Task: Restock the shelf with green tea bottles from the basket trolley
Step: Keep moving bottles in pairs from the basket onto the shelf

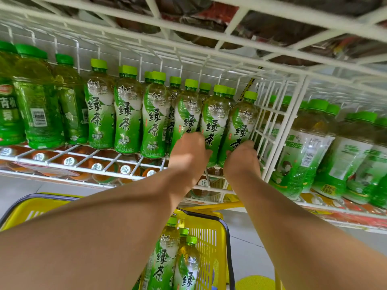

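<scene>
Green tea bottles with light green caps stand in rows on the white wire shelf (88, 167). My left hand (188, 149) grips the lower part of one green tea bottle (187, 114) in the front row. My right hand (240, 158) grips the base of the rightmost green tea bottle (241, 122), which stands against the wire divider (272, 130). Between them stands another bottle (213, 120). Below my arms, several more green tea bottles (165, 254) stand in the yellow basket trolley (211, 233).
Darker green bottles (39, 101) fill the shelf's left end. White-labelled green bottles (303, 147) stand right of the divider. Orange-capped bottles (69, 161) sit on the shelf below. A wire shelf (209, 24) hangs close overhead. Grey floor lies around the trolley.
</scene>
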Demonstrator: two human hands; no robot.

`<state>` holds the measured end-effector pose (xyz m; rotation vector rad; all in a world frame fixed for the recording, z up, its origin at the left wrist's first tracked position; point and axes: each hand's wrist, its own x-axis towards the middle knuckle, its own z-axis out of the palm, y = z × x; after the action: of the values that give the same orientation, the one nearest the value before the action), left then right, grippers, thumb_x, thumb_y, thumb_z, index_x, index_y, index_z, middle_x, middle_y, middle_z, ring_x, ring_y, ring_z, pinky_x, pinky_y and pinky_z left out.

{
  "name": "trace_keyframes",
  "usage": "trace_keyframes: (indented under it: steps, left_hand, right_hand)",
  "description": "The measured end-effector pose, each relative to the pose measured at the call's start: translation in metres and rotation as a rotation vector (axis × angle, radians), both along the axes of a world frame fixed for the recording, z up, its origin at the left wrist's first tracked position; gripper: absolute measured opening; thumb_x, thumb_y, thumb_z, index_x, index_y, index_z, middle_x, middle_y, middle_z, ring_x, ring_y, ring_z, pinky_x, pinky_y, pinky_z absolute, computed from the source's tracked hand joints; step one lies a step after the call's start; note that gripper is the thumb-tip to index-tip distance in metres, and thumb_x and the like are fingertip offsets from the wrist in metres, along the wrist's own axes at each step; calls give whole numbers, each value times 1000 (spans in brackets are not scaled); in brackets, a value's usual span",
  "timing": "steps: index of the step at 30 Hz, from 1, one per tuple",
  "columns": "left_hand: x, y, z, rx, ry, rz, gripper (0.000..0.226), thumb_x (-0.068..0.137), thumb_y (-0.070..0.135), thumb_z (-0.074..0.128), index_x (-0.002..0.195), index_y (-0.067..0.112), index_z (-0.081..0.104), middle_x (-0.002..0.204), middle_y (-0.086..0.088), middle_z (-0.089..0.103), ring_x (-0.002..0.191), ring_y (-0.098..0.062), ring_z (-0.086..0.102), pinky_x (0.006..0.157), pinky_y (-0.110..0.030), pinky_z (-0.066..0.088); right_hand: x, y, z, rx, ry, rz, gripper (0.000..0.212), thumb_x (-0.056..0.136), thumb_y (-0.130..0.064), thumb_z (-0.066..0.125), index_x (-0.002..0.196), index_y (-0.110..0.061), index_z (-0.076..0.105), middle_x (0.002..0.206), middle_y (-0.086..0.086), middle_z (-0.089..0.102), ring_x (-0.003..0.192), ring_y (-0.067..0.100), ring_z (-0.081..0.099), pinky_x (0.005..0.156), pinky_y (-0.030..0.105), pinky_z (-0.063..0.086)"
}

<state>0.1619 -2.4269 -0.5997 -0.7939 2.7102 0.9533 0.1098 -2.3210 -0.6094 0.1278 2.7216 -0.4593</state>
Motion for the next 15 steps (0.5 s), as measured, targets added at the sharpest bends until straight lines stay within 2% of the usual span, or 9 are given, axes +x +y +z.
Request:
trace_keyframes:
  steps: [3, 7, 10, 12, 15]
  left_hand:
    - [-1, -2, 1, -10, -7, -33, 35, 94, 29, 67, 72, 17, 43, 66, 3, 44, 69, -22, 53, 62, -29, 40]
    - [7, -3, 0, -22, 16, -91, 23, 95, 26, 65, 85, 17, 47, 69, 4, 44, 72, -22, 56, 60, -29, 40]
    - [16, -7, 1, -100, 49, -166, 19, 94, 26, 67, 97, 15, 53, 77, 0, 55, 76, -24, 62, 58, -30, 44]
    - [22, -11, 6, -188, 52, -245, 27, 91, 29, 69, 110, 15, 55, 93, -3, 63, 88, -25, 63, 65, -34, 51]
    - [27, -20, 15, -318, 10, -372, 51, 85, 36, 73, 130, 21, 53, 117, -5, 62, 111, -28, 57, 85, -43, 56]
  right_hand:
    - [0, 2, -1, 10, 6, 15, 33, 100, -15, 54, 128, -1, 44, 123, 19, 60, 110, 36, 61, 80, 40, 51]
    - [3, 5, 2, -34, -3, 40, 28, 99, -20, 57, 118, -2, 50, 113, 17, 62, 99, 35, 64, 72, 35, 47]
    - [7, 8, 9, -50, -14, 79, 28, 99, -22, 58, 116, -2, 49, 107, 14, 59, 98, 33, 62, 68, 33, 42]
    - [10, 10, 16, -48, -23, 104, 29, 98, -21, 60, 117, -4, 47, 101, 12, 57, 99, 32, 61, 69, 32, 41]
    - [17, 12, 27, 16, -18, 209, 38, 95, -24, 65, 120, -4, 44, 115, 15, 57, 110, 33, 57, 77, 36, 43]
